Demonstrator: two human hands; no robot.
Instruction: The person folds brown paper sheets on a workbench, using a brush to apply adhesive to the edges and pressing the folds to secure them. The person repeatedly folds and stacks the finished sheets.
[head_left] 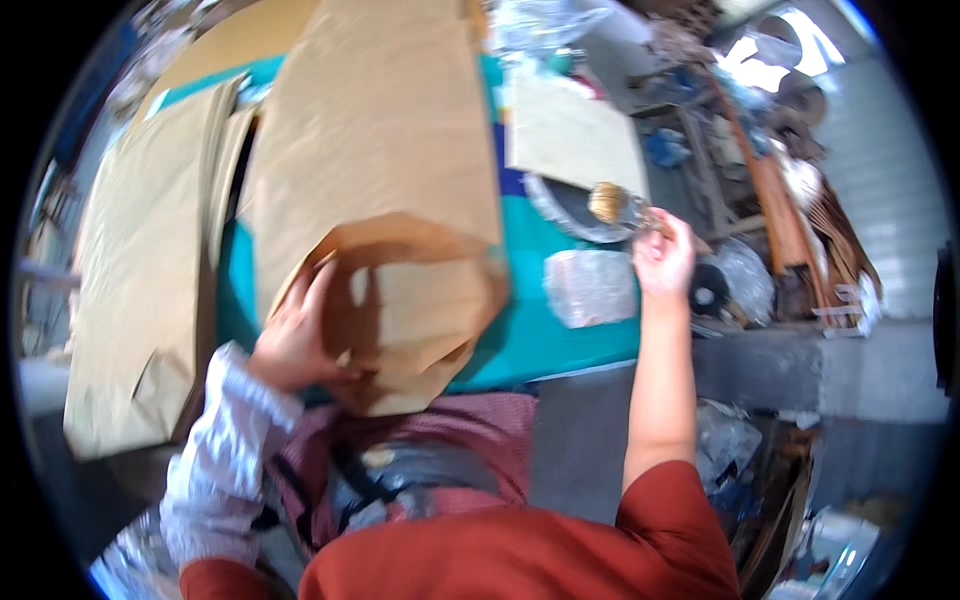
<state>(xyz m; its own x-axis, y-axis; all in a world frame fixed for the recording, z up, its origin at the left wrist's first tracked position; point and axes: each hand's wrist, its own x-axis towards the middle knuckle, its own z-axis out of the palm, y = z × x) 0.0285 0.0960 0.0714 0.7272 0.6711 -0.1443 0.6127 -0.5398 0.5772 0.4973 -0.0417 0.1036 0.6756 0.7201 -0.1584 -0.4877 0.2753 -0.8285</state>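
A large brown paper bag [380, 120] lies lengthwise on the teal table, its near end spread into a rounded, folded-open shape. My left hand [300, 335] grips the left edge of that end, fingers over the paper and thumb below. Out to the right, my right hand [665, 258] is closed around the handle of a brush [612, 203] with pale tan bristles. The brush is held over the near right side of a round grey-rimmed basin [575, 215], partly covered by a cream sheet [575, 125]. What the basin holds cannot be made out.
A stack of brown paper bags [145, 260] lies at the left. A clear plastic-wrapped block [590, 288] sits on the teal table top [550, 355] near my right hand. Beyond the table's right side are a wooden rack [700, 150], a dark roll [708, 290] and crumpled plastic [748, 280].
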